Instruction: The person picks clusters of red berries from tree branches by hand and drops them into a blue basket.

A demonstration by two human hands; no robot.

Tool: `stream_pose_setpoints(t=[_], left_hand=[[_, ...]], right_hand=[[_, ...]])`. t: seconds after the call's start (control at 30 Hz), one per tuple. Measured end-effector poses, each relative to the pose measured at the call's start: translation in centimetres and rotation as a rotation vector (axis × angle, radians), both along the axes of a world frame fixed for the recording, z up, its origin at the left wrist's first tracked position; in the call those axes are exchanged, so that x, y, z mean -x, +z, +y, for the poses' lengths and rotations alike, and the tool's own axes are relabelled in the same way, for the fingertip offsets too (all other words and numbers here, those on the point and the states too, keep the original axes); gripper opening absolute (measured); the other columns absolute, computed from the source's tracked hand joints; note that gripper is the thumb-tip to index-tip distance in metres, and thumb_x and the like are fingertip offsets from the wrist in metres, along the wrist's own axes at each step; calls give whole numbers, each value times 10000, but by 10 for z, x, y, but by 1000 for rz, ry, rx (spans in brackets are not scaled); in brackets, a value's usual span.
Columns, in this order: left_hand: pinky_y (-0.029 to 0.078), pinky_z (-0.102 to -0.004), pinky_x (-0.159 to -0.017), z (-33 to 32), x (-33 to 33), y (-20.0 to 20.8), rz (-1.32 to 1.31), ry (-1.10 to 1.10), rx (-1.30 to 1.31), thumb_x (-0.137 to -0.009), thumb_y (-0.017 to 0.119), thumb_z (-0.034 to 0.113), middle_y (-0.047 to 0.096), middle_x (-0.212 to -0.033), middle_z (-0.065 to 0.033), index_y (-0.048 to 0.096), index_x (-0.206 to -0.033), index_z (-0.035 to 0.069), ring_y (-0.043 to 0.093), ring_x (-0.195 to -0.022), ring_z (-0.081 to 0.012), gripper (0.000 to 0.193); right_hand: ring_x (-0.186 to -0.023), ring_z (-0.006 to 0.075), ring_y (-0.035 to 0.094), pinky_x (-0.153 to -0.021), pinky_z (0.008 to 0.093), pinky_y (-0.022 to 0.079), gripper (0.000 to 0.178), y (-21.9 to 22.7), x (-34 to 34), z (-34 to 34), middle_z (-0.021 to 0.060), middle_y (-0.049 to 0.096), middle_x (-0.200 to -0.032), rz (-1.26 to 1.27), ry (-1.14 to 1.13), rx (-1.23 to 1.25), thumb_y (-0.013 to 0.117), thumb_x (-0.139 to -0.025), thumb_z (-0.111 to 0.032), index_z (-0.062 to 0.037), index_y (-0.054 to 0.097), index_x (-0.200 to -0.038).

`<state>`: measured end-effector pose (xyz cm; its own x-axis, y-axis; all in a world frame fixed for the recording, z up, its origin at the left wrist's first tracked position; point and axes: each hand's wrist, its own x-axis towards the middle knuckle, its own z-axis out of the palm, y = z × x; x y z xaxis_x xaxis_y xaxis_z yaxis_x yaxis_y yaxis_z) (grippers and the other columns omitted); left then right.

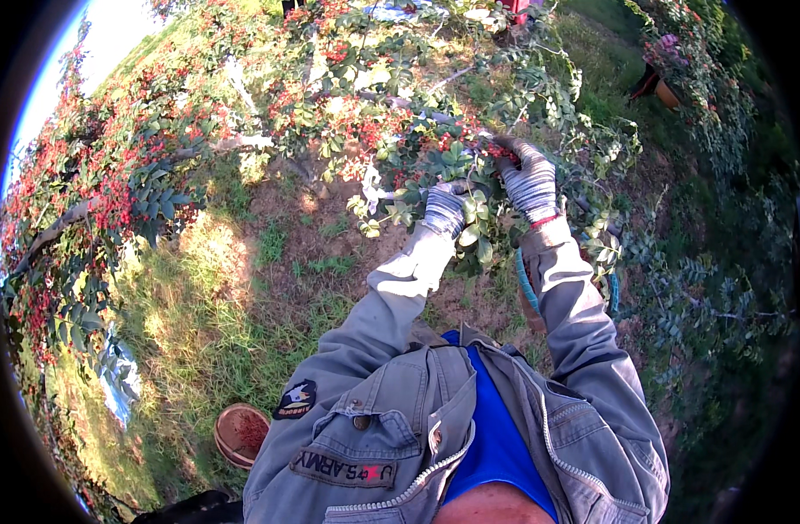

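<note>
Both of my hands wear striped, dark-stained knit gloves and reach into a leafy shrub branch bearing clusters of small red berries. My right hand (529, 182) is closed, its thumb and fingers around a red berry cluster (498, 150). Lower and to the left, my left hand (444, 208) is among the green leaves (475, 214), its fingers bent together. Leaves cover part of those fingers, and what they hold is hidden. Below my right forearm, partly behind it, is a container with a turquoise rim (527, 284).
Berry-laden branches (112, 201) spread across the left and far side. A round brown basket (243, 434) with red contents stands on the grass at lower left, near a blue-white plastic scrap (119, 377). At far right, another person (666, 54) is partly visible beside an orange-brown container (667, 94).
</note>
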<state>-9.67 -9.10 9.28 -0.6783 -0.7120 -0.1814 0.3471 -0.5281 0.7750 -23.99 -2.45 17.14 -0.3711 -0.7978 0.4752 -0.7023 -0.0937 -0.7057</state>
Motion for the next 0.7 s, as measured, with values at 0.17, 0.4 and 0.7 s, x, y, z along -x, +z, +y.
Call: stream_pose_setpoints(t=[0.17,0.4,0.7], left_hand=[[531,-335,-760,-2,-1,-4,-138,25,287,-867,583,78,682,-947,-142,633,-1037,-54,646,-808,-204,221],[522,-290,-715,-7,-1,-9,22,47,111,-778,701,18,699,-882,-87,672,-965,-45,621,-733,-131,200],[516,-272,-717,-11,-4,-18,87,-34,151,-812,654,-11,699,-924,-80,673,-1007,-36,619,-773,-123,197]], right_hand=[[-774,208,676,-711,328,532,240,6,10,-7,130,695,-858,-12,-48,-11,619,-790,-4,-80,691,-1006],[-819,320,651,-718,368,526,322,6,14,-18,151,661,-897,277,85,181,535,-762,51,-96,678,-1010],[-836,110,609,-795,285,496,199,8,26,-20,45,683,-889,-342,273,-78,561,-790,84,-15,666,-927]])
